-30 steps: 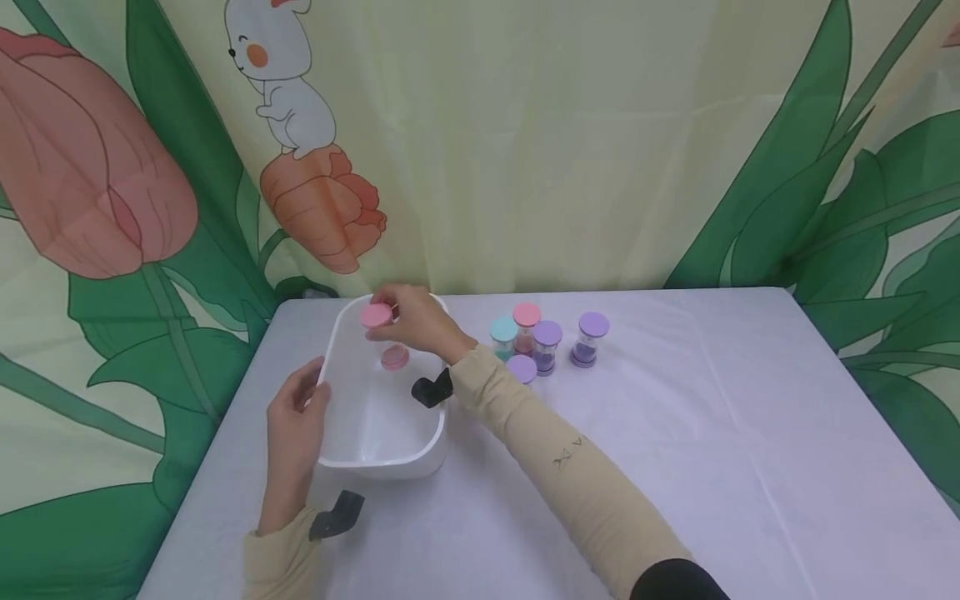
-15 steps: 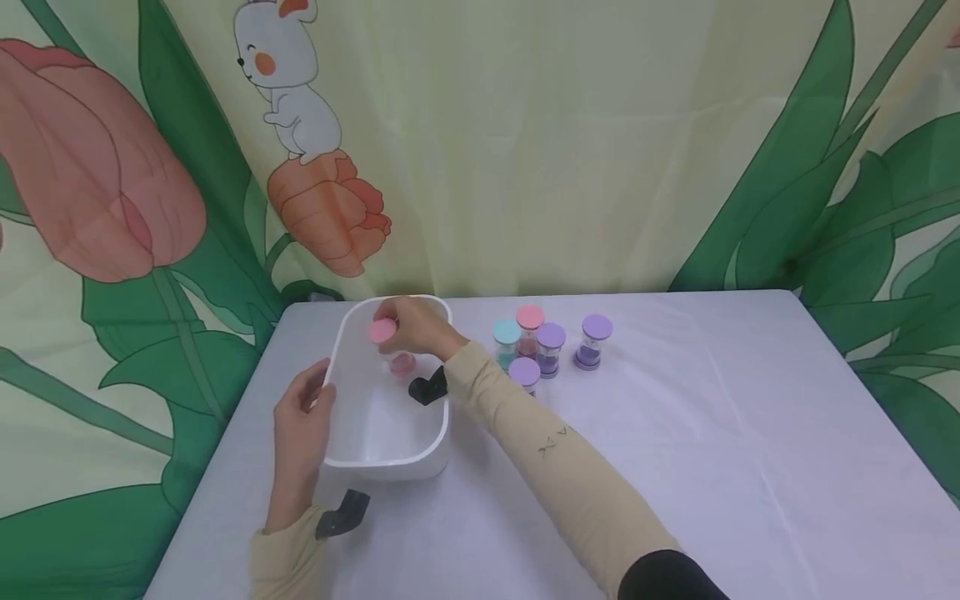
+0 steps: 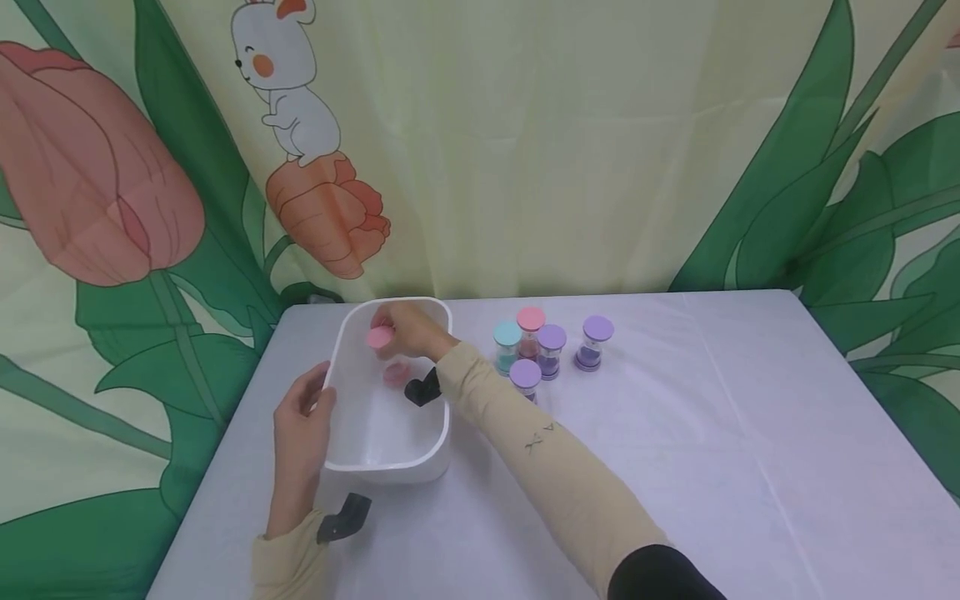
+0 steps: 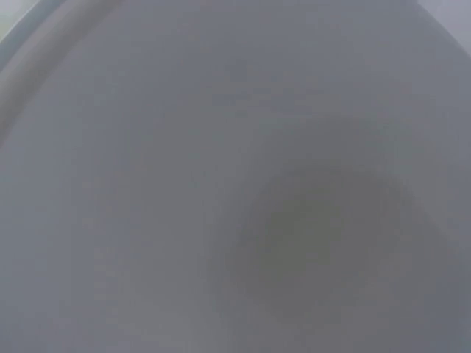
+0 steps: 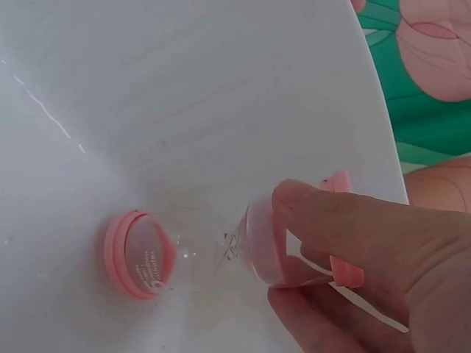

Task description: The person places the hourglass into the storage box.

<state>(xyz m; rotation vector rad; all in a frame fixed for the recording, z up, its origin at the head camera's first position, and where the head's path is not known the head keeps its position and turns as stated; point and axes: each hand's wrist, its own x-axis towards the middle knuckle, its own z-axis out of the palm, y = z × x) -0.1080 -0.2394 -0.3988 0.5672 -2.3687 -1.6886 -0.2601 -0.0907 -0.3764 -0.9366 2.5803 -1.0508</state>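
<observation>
In the head view, my right hand point(image 3: 408, 331) reaches inside a white plastic bin point(image 3: 386, 462) and holds a pink-capped hourglass point(image 3: 380, 337) near its upper end. Thumb and fingers wrap the clear upper bulb in the right wrist view, and pink sand shows inside it. The lower cap point(image 5: 132, 254), with small white print, is close over the bin's bottom. My left hand point(image 3: 302, 425) grips the bin's left side at the rim, thumb towards me. Only the bin's blurred white wall point(image 4: 147, 184) fills the left wrist view.
Right of the bin stand several hourglasses: one with a turquoise cap point(image 3: 507, 333), one with a pink cap point(image 3: 531, 317), and purple-capped ones point(image 3: 526, 372), one point(image 3: 597, 327) set apart. A white cloth covers the table point(image 3: 675, 450); a printed curtain point(image 3: 555, 167) hangs behind.
My right hand has lowered the pink-capped hourglass deeper into the bin. The left hand stays at the bin's side. The hourglasses on the table stay in place.
</observation>
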